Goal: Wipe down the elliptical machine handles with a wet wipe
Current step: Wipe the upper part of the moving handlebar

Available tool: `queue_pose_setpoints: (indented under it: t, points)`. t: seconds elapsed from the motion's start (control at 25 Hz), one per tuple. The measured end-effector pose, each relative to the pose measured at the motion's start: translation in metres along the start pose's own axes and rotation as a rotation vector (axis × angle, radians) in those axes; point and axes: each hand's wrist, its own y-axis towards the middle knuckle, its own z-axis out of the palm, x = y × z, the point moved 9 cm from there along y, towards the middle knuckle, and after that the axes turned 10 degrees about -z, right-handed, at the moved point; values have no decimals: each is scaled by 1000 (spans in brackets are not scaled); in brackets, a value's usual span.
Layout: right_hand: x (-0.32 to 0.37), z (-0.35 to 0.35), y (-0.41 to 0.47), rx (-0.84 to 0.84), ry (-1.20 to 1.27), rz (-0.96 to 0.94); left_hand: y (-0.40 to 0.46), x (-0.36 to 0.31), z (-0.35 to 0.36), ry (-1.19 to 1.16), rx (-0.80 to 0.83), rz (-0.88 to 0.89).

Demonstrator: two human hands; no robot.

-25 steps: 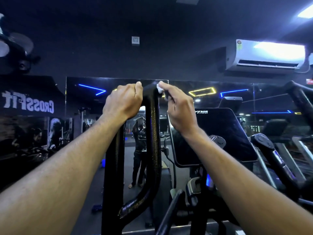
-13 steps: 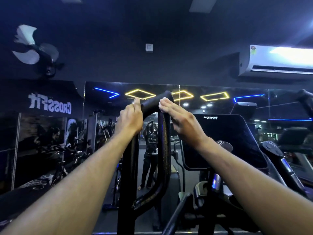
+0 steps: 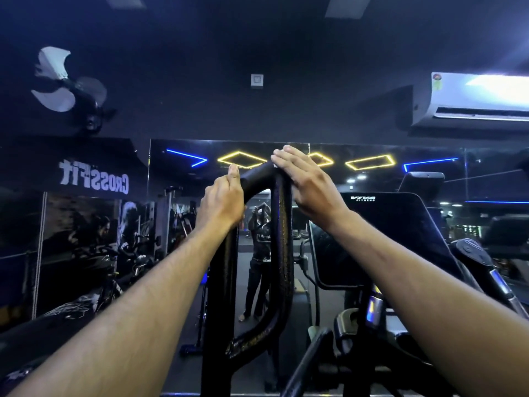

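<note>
While the left hand [image 3: 223,200] gripped the handle [image 3: 282,239] at centre frame, the right hand [image 3: 307,181] lay flat-fingered across its top bend, upright tube running below; wipe unseen.

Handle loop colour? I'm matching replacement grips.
Black, with a glossy, speckled sheen on the handle loop, seen in the head view.

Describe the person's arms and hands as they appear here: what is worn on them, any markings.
Both forearms are bare from the frame's bottom edge to the wrists; no sleeve shows. The left hand and right hand wear no gloves. No watch, band or ring is visible, and no tattoos or markings show. Dim blue lighting limits finer detail.
</note>
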Motion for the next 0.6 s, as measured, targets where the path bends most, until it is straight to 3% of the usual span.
queue_pose_setpoints:
  t: [0.24, 0.36, 0.44, 0.6]
  points:
    - [21, -15, -33, -94, 177, 79, 1, 0, 1, -36, 4, -2]
    - [-3, -52, -34, -353, 242, 302, -1, -3, 1, -38, 5, 26]
    - [-35, -57, -15, -431, 238, 479, -1, -3, 0, -30, 0, 43]
    - [-55, 13, 34, -93, 592, 608, 0, -3, 0, -3, -2, 49]
